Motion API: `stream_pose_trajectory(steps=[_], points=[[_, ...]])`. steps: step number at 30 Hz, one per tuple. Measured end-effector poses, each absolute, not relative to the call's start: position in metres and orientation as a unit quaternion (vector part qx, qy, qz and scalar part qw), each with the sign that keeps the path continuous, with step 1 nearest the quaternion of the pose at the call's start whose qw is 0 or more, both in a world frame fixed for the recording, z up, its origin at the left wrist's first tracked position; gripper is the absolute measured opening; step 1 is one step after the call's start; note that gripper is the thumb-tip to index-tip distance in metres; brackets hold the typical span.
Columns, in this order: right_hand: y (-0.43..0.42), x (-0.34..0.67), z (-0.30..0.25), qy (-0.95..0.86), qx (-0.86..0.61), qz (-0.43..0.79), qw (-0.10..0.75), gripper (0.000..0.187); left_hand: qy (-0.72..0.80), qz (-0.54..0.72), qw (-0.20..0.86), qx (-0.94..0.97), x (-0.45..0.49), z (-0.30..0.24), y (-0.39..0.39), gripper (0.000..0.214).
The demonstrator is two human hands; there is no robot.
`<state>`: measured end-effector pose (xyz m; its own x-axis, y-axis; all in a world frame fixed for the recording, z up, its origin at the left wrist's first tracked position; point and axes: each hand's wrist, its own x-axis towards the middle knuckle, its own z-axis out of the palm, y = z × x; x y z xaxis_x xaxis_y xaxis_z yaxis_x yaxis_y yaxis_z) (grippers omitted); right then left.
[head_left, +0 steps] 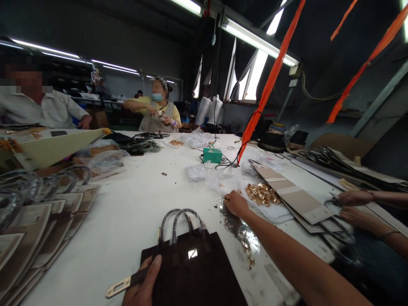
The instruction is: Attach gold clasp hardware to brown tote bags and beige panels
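A dark brown handbag [194, 272] with two looped handles lies flat on the white table [134, 212] right in front of me. My left hand [143, 287] grips its left edge, thumb on top, beside a strap with a tan tip [119, 287]. My right hand [235, 203] reaches forward across the table, fingers pinched together on a small piece I cannot make out, next to a heap of small gold metal fittings [262, 194] on white sheeting. Shiny clear plastic with more small fittings [240, 231] lies under my forearm.
Stacked tan bag panels [38, 229] fill the left. Card strips [295, 195] and another person's two hands [357, 204] are at the right. A green box [212, 155] with cables sits mid-table. Two seated people [157, 111] work at the far side. Orange ribbons [270, 80] hang down.
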<state>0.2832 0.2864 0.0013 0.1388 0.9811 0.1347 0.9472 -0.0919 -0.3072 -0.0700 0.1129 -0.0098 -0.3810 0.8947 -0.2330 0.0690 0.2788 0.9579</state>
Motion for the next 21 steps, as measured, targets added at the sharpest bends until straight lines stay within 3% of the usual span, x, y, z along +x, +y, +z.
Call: stream_pose_trajectory(steps=[6, 13, 18, 21], points=[[0.288, 0.277, 0.016, -0.621, -0.732, 0.132, 0.246, 0.015, 0.641, 0.476, 0.502, 0.332, -0.073, -0.012, 0.115, 0.062], [0.23, 0.248, 0.045, -0.57, -0.614, 0.349, 0.42, 0.034, 0.615, 0.49, 0.482, 0.385, -0.07, -0.012, 0.112, 0.07], [0.15, 0.185, 0.042, -0.499, -0.505, 0.517, 0.478, 0.04, 0.571, 0.527, 0.474, 0.414, -0.068, -0.014, 0.107, 0.064], [0.114, 0.146, 0.03, -0.486, -0.476, 0.56, 0.473, 0.038, 0.552, 0.551, 0.458, 0.427, -0.067, -0.014, 0.101, 0.06]])
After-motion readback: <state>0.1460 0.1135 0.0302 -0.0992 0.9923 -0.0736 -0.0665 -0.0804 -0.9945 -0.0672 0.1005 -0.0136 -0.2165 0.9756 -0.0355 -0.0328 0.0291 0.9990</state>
